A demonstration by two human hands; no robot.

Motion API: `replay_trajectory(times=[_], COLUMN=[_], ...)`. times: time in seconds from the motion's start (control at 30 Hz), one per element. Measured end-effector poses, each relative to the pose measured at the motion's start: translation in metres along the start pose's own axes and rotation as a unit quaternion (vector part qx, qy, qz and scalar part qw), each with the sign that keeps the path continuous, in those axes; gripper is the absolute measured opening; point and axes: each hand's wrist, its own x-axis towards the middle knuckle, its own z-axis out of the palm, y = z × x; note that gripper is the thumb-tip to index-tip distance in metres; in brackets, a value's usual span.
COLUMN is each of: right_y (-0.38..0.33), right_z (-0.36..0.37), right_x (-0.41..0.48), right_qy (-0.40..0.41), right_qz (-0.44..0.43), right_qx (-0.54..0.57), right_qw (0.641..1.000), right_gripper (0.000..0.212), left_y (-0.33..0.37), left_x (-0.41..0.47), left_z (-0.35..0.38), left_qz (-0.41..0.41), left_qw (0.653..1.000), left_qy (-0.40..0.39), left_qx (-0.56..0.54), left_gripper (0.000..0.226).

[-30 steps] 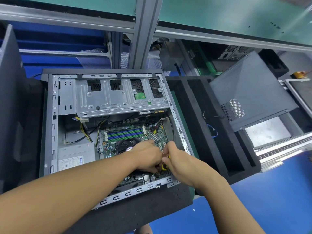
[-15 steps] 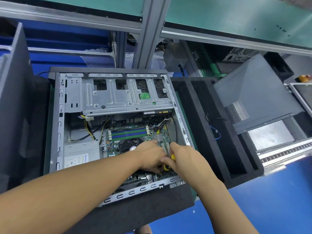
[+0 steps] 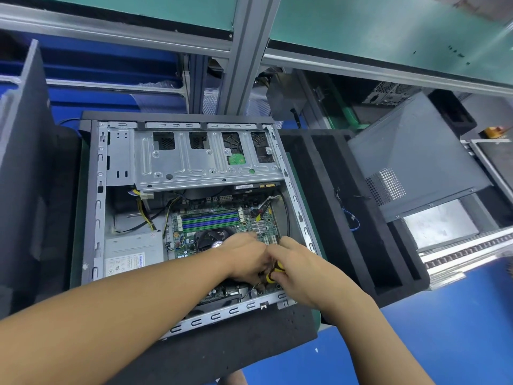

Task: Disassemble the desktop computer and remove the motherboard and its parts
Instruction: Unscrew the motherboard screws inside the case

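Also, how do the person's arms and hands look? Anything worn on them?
The left arm and the right arm are bare to the frame edge; no sleeves show. The left hand and the right hand have no gloves, and no watch, bracelet or ring is visible on the parts that show.

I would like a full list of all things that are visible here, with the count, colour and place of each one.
case: 1, silver, centre, lying open
drive cage: 1, silver, far end of case
motherboard: 1, green, inside case
power supply: 1, grey, near left corner of case
foam tray: 1, black, right of case
panel: 1, grey, far right, tilted
tool: 1, yellow handle, between the hands
left hand: 1, over motherboard, fingertips hidden
right hand: 1, grips tool
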Motion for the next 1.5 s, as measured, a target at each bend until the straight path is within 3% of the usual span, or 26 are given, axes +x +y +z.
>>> replay_trajectory(times=[0.17,0.4,0.6,0.8,0.97,1.03,1.07,1.13,1.23,1.3,1.5], right_y=[-0.004,-0.011,-0.009,-0.011,-0.016,-0.016,-0.016,-0.015,-0.015,-0.015,-0.011], right_z=[-0.009,-0.018,-0.016,-0.015,-0.022,-0.025,-0.025,-0.025,-0.026,-0.026,-0.023], right_x=[-0.003,-0.005,-0.007,-0.004,-0.006,-0.009,-0.010,-0.010,-0.011,-0.011,-0.011], right_qy=[0.092,0.060,0.045,0.107,0.085,0.071,0.064,0.054,0.039,0.037,0.038], right_qz=[0.092,0.022,0.009,0.094,0.030,0.022,0.023,0.024,0.022,0.031,0.051], right_qx=[-0.028,0.000,0.015,-0.031,-0.002,-0.002,-0.004,0.001,0.001,0.002,0.004], right_qw=[0.991,0.998,0.999,0.989,0.996,0.997,0.998,0.998,0.999,0.999,0.998], right_gripper=[0.033,0.005,0.011,0.035,0.012,0.008,0.012,0.017,0.028,0.036,0.034], left_y=[0.001,0.002,0.002,0.002,0.004,0.001,-0.001,-0.006,-0.008,-0.007,-0.008], left_x=[0.000,0.000,0.000,-0.002,0.000,-0.002,-0.004,-0.006,-0.007,-0.006,-0.003], left_z=[-0.002,-0.002,-0.001,-0.002,-0.008,-0.012,-0.015,-0.017,-0.022,-0.024,-0.020], left_qz=[-0.023,-0.018,-0.019,-0.029,-0.019,0.000,0.007,-0.006,-0.045,-0.047,-0.027], left_qw=[1.000,1.000,1.000,1.000,0.999,0.998,0.997,0.995,0.986,0.980,0.970], left_qy=[-0.005,-0.017,-0.009,-0.002,-0.037,-0.060,-0.071,-0.080,-0.056,-0.041,-0.032], left_qx=[-0.013,0.013,0.005,-0.009,0.007,0.006,-0.007,-0.061,-0.147,-0.189,-0.238], left_gripper=[0.048,0.045,0.041,0.055,0.041,0.015,0.009,0.021,0.013,0.020,0.035])
